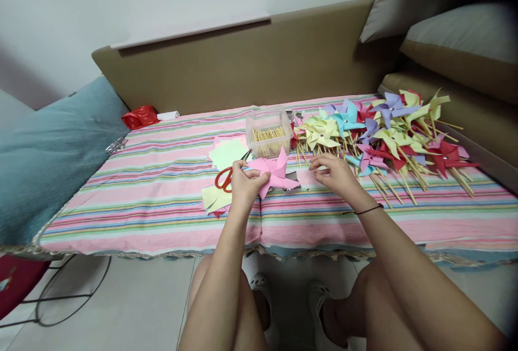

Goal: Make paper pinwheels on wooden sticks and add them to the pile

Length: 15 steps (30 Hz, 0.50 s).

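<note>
My left hand pinches a pink paper pinwheel by its left side, above the striped cloth. My right hand hovers to the right of it, apart from the pinwheel, fingers bent and closed toward the thumb; anything between the fingertips is too small to make out. Beside my left hand lie red-handled scissors, partly hidden by it. A clear plastic box of short wooden sticks stands just behind the pinwheel. A silvery packet shows partly beneath the pinwheel.
Many finished pinwheels on sticks are heaped at the right. Green paper squares and folded paper pieces lie at the left. A red plastic bag, a white roll and crumpled foil are farther left.
</note>
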{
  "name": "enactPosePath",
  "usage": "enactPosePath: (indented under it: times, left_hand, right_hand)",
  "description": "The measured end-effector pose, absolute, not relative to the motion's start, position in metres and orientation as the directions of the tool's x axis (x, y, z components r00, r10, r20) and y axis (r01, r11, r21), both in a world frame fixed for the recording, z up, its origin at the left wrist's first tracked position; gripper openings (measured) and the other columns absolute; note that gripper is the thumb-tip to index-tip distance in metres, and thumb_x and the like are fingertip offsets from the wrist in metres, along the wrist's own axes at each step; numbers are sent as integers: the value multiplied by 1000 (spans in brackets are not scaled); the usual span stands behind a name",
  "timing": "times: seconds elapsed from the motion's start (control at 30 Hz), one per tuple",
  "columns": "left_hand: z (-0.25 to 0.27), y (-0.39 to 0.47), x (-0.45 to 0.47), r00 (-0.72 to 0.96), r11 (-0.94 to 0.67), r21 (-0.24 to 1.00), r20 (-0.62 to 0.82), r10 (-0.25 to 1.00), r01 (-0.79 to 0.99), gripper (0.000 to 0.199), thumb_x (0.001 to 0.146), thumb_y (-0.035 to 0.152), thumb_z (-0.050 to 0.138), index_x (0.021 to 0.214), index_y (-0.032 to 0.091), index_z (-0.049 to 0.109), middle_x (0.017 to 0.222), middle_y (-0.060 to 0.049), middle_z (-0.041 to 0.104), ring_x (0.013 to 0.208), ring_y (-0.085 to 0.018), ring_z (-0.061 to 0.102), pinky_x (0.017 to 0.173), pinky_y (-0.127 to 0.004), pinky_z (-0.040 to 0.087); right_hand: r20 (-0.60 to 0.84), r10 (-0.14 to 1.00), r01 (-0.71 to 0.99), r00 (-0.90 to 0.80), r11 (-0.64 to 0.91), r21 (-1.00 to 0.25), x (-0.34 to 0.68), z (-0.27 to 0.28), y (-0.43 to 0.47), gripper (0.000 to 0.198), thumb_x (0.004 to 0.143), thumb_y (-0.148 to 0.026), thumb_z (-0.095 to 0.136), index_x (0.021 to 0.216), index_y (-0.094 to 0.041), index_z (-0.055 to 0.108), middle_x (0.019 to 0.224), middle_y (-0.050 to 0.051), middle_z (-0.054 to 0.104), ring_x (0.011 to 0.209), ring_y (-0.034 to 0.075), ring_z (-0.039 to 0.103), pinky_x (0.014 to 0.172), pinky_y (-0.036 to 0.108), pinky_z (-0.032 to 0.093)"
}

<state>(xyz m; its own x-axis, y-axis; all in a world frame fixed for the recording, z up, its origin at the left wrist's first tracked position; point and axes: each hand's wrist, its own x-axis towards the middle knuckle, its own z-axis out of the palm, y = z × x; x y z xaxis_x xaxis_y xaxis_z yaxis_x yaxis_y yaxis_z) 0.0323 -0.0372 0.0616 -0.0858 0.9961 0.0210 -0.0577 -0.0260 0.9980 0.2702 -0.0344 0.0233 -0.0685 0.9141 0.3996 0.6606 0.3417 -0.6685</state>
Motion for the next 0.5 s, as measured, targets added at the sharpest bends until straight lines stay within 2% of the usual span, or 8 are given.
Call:
enactPosePath:
  times: [0.1,0.23,0.37,0.5]
  left_hand:
    - [62,-38,33,-70,-27,998,23,997,-63,56,54,21,74,87,24,29,51,11,60,42,-9,53,51,-19,39]
    - [62,-38,33,-65,-22,998,19,998,-52,56,55,22,74,87,24,29,51,11,60,42,-8,52,50,-18,38]
    - [63,-38,33,-64,-29,998,26,998,-49,56,55,21,74,87,24,28,51,11,59,41,-8,51,50,-18,38]
    - [63,-38,34,-68,-40,998,36,997,-57,55,55,20,73,87,24,28,50,12,59,41,-7,50,49,-17,37]
  right_hand:
    - [391,920,585,19,307,-751,269,25,-36,26,64,-9,53,81,-16,70,112,12,60,99,25,61,63,31,58]
    - [358,928,411,101,289,-865,268,28,-37,20,67,-18,63,84,-19,74,124,11,54,102,27,62,72,37,60]
    - [360,924,332,127,302,-894,268,28,-37,9,67,-28,71,71,-21,74,119,11,60,106,28,61,75,40,59]
    - [352,923,255,152,308,-917,266,30,-37,10,67,-30,73,72,-21,75,101,9,70,102,27,64,81,42,56]
